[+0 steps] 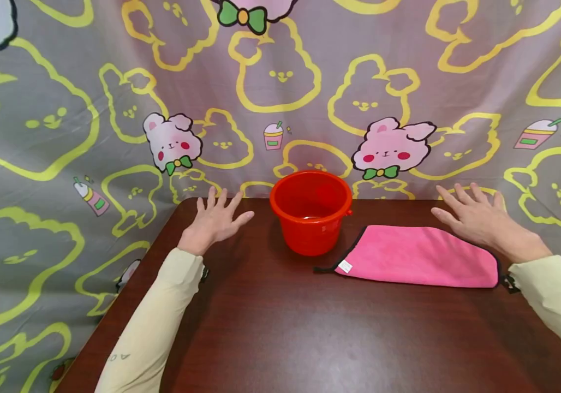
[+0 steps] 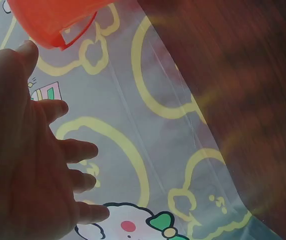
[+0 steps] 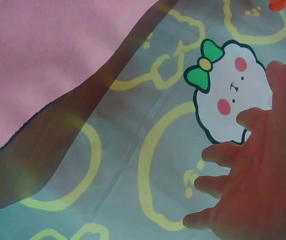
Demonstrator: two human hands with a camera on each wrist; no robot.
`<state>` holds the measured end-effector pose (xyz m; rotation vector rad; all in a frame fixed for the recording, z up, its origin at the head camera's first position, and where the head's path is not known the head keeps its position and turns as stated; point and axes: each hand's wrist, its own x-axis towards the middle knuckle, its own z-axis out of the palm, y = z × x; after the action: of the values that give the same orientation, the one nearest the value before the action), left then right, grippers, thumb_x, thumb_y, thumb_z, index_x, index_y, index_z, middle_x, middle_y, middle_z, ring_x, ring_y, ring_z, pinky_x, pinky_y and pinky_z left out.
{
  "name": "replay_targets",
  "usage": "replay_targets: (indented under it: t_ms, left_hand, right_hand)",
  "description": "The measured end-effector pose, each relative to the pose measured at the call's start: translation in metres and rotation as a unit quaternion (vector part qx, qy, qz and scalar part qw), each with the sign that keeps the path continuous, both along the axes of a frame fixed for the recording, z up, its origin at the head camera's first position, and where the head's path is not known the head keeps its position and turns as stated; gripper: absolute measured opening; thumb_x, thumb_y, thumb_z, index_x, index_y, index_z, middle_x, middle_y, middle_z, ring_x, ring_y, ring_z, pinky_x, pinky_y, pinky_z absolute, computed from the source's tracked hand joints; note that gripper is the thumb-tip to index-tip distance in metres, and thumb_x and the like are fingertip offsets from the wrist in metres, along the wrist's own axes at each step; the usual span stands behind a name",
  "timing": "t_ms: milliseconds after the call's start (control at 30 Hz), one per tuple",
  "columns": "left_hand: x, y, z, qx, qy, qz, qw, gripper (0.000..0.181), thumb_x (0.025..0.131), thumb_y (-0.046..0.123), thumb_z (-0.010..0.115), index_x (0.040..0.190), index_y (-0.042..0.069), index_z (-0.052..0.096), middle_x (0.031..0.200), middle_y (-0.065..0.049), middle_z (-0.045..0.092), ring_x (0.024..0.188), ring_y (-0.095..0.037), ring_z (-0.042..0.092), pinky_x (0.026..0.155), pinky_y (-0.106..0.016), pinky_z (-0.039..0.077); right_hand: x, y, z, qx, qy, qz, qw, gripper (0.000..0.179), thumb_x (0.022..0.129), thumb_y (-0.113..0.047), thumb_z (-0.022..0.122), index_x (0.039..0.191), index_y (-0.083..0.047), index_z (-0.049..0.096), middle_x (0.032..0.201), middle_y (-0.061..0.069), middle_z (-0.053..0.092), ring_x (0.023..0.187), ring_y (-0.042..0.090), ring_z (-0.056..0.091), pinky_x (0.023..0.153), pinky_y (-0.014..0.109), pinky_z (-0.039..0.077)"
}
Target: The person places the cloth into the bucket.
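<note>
Left hand [image 1: 214, 220] and right hand [image 1: 479, 218] are spread, empty; red bucket [image 1: 311, 238] at left hand's 3 o'clock, likely light, stiff, best gripped by rim [image 1: 311, 220]; pink cloth [image 1: 418, 256] at bucket's 4 o'clock, presumably soft, limp, pinchable at its black tab [image 1: 323, 269].

the head view looks forward and down; the wrist views (far nearer) face the grey cartoon-printed cloth backdrop [image 2: 120, 102]; head and left wrist share the round red plastic bucket [image 1: 311, 236].
</note>
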<state>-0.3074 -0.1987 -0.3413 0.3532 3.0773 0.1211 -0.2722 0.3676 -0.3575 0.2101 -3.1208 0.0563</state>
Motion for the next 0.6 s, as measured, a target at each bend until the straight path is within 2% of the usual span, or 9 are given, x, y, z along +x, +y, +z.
replay_targets:
  t_ms: [167, 267, 500, 600]
  left_hand:
    - [0.002, 0.005, -0.005, 0.010, 0.005, -0.003, 0.9999, 0.081, 0.093, 0.072, 0.029, 0.158, 0.029, 0.008, 0.164, -0.020, 0.007, 0.150, -0.048, -0.008, 0.115, -0.071, 0.000]
    - [0.005, 0.008, -0.009, 0.015, 0.009, -0.004, 0.9998, 0.081, 0.093, 0.072, 0.030, 0.159, 0.029, 0.009, 0.164, -0.020, 0.007, 0.150, -0.047, -0.007, 0.116, -0.071, 0.001]
    - [0.011, 0.017, -0.012, 0.045, 0.015, -0.009, 0.9988, 0.081, 0.093, 0.070, 0.033, 0.159, 0.027, 0.012, 0.165, -0.019, 0.006, 0.150, -0.045, -0.009, 0.117, -0.070, 0.001]
    - [0.012, 0.021, -0.013, 0.062, 0.016, -0.011, 0.9979, 0.081, 0.093, 0.071, 0.032, 0.159, 0.027, 0.012, 0.165, -0.018, 0.006, 0.151, -0.045, -0.008, 0.117, -0.069, 0.000]
  right_hand:
    - [0.001, -0.004, -0.004, 0.013, 0.009, 0.014, 0.9998, 0.082, 0.096, -0.070, 0.022, 0.158, -0.017, 0.011, 0.154, 0.033, 0.021, 0.139, 0.059, 0.009, 0.098, 0.078, 0.009]
    - [0.000, -0.006, -0.005, 0.011, 0.006, 0.020, 0.9997, 0.083, 0.096, -0.070, 0.023, 0.158, -0.017, 0.009, 0.154, 0.033, 0.021, 0.139, 0.058, 0.009, 0.099, 0.079, 0.008]
    - [-0.005, -0.015, -0.009, -0.029, -0.012, 0.017, 0.9993, 0.085, 0.096, -0.070, 0.024, 0.158, -0.016, 0.005, 0.155, 0.036, 0.016, 0.141, 0.058, 0.005, 0.103, 0.081, -0.002]
    - [-0.006, -0.020, -0.011, -0.043, -0.009, 0.020, 0.9988, 0.084, 0.097, -0.069, 0.026, 0.158, -0.015, 0.005, 0.155, 0.036, 0.016, 0.141, 0.057, 0.006, 0.104, 0.080, 0.000]
